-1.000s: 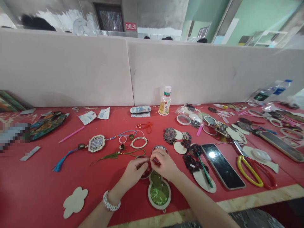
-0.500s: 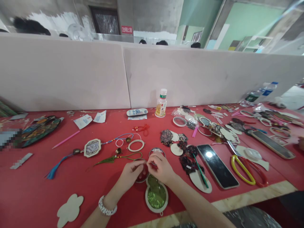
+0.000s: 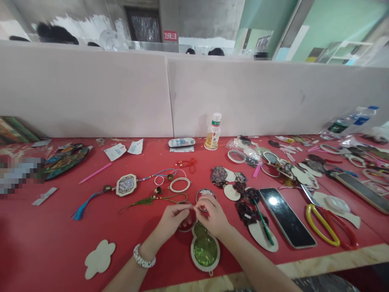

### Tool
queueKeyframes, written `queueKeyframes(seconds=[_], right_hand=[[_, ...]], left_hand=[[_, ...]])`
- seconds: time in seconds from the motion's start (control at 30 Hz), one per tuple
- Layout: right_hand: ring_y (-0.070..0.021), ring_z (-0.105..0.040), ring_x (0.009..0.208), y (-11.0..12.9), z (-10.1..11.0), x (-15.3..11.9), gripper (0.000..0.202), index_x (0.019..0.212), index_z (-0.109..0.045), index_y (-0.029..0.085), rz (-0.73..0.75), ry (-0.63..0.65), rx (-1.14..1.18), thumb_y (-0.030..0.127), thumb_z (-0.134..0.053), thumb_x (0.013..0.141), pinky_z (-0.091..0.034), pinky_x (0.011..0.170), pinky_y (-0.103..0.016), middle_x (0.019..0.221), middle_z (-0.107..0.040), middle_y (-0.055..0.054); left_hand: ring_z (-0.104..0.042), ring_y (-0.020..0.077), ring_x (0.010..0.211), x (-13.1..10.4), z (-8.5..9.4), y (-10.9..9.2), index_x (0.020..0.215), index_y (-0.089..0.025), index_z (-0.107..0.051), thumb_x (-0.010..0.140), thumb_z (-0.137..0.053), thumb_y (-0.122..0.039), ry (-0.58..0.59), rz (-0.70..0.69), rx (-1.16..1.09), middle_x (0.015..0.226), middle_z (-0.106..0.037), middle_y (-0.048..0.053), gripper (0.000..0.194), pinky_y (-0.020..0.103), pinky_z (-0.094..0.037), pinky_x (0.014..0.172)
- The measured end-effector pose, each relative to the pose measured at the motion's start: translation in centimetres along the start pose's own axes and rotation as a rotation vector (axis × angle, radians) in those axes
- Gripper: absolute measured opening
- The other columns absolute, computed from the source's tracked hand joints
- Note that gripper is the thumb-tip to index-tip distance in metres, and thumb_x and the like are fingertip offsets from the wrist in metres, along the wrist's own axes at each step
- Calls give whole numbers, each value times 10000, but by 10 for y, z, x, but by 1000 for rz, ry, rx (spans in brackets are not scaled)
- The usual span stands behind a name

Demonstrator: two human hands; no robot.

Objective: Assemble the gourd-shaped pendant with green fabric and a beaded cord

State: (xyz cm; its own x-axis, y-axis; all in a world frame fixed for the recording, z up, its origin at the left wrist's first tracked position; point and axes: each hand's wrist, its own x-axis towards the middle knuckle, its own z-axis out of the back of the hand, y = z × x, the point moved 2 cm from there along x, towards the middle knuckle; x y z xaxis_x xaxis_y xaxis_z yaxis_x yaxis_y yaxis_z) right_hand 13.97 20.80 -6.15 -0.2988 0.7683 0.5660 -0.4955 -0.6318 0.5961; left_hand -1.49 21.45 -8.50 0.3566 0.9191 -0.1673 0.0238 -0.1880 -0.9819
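Observation:
My left hand (image 3: 173, 222) and my right hand (image 3: 212, 215) meet fingertip to fingertip over the red table. Both are closed in a pinch; whatever lies between the fingertips is too small to make out. Just below my right hand lies a gourd-shaped pendant (image 3: 206, 250) with a pale rim and shiny green filling. A round dish of small white beads (image 3: 206, 192) is partly covered by my right hand. Behind my left fingers shows part of another round dish (image 3: 186, 225). Left of the hands are a green tasselled cord (image 3: 146, 201) and a pale oval ring frame (image 3: 180, 185).
To the right lie a phone (image 3: 288, 218), scissors (image 3: 322, 225) with yellow and red handles, and a green stick (image 3: 265, 223) on a pale oval. A small bottle (image 3: 213, 133) stands before the white partition (image 3: 243, 97). A cloud-shaped piece (image 3: 99, 259) and blue-tasselled pendant (image 3: 126, 185) lie left.
The whole scene has shifted slightly to the right in view as the head turned a little left. Both hands stay pinched together at the same spot above the table.

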Motion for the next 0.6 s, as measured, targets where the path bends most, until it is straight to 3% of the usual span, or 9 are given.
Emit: queueKeyframes(seconds=[0.23, 0.43, 0.6], right_hand=[[-178, -516, 787, 4, -1, 0, 104, 781, -509, 210, 6, 40, -36, 109, -484, 774, -449, 712, -321, 787, -551, -42], [-179, -513, 814, 1, -2, 0, 106, 777, -502, 203, -13, 42, -45, 98, -493, 763, -444, 746, -327, 802, -541, -42], [-195, -499, 875, -1, 1, 1, 117, 899, -525, 200, -11, 32, -95, 163, -516, 788, -433, 780, -347, 882, -535, -65]], left_hand=[[-477, 88, 432, -2, 0, -2, 787, -98, -668, 733, -546, -377, 68, -6, -26, 507, -590, 13, 309, 188, -331, 426], [-445, 87, 445, -5, -2, -2, 882, -106, -649, 742, -521, -281, 37, -75, 69, 492, -523, -20, 258, 185, -342, 430], [-440, 95, 461, -6, -3, -2, 874, -115, -646, 767, -443, -221, 7, -170, 209, 494, -498, -32, 253, 196, -364, 454]])
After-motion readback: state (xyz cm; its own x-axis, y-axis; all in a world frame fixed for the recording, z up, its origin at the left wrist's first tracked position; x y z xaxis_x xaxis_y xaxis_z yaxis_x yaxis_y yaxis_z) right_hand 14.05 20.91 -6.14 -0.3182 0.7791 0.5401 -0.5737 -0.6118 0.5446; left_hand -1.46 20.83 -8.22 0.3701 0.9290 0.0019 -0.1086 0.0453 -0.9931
